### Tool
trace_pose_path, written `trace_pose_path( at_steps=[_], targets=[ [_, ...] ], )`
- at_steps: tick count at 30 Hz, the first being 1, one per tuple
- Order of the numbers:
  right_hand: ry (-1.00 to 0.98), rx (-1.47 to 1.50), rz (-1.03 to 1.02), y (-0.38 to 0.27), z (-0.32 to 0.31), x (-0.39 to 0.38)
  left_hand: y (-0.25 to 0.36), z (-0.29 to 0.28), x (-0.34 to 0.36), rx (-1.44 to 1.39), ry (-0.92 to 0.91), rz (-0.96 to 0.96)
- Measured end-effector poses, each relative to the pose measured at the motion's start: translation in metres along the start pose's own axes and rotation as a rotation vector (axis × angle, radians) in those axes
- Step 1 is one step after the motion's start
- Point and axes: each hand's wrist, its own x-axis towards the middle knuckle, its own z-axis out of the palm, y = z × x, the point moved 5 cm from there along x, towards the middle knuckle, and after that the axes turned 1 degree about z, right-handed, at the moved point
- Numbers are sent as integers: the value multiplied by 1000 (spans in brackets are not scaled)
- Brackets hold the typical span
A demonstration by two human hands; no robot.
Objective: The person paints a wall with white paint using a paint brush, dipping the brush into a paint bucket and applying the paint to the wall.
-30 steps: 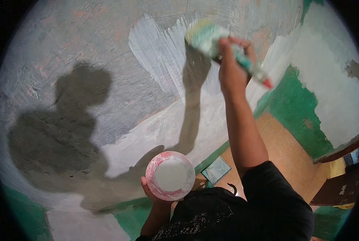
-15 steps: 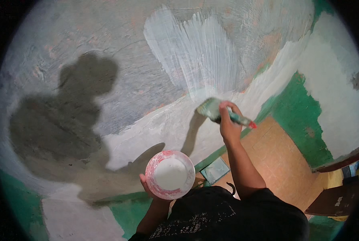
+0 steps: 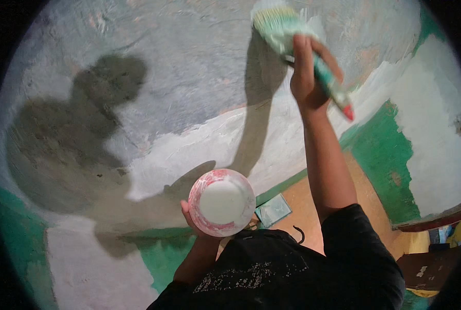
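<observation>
My right hand point(image 3: 313, 72) is closed around the handle of a wide paintbrush point(image 3: 321, 67). Its pale bristles, fanned out and slightly blurred, are at the upper part of the grey wall point(image 3: 189, 77); the handle is green with a red end and points down to the right. White paint shows on the wall around the bristle tips. Low in front of my body, my left hand point(image 3: 187, 214) grips a pink-and-white bowl point(image 3: 223, 202) from its left side, thumb at the rim and other fingers hidden beneath. White paint-like liquid fills the bowl's middle.
A white band point(image 3: 189, 152) crosses the wall above a green strip. Green patches point(image 3: 385, 155) and white ones lie at right and lower left. A flat rectangular object point(image 3: 273, 210) rests on the tan floor point(image 3: 305, 191). A brown box-like object point(image 3: 421, 271) stands lower right.
My right hand has carried the paintbrush up the wall, from the white band onto the grey area, and the arm is stretched further. The bowl sits slightly higher in view.
</observation>
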Motion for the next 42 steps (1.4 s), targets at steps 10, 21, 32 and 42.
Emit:
trace_pose_path(
  at_steps=[10, 21, 32, 42],
  targets=[
    [-255, -137, 821, 67, -96, -211, 1, -9, 7, -277, -80, -26],
    [-232, -71, 586, 53, -49, -92, 1, -33, 10, -35, -5, -15],
    [-95, -185, 224, 49, -36, -106, 1, -27, 8, -165, -174, -18],
    [-300, -58, 959, 77, -75, -160, 8, -29, 9, -110, -44, -42]
  ],
)
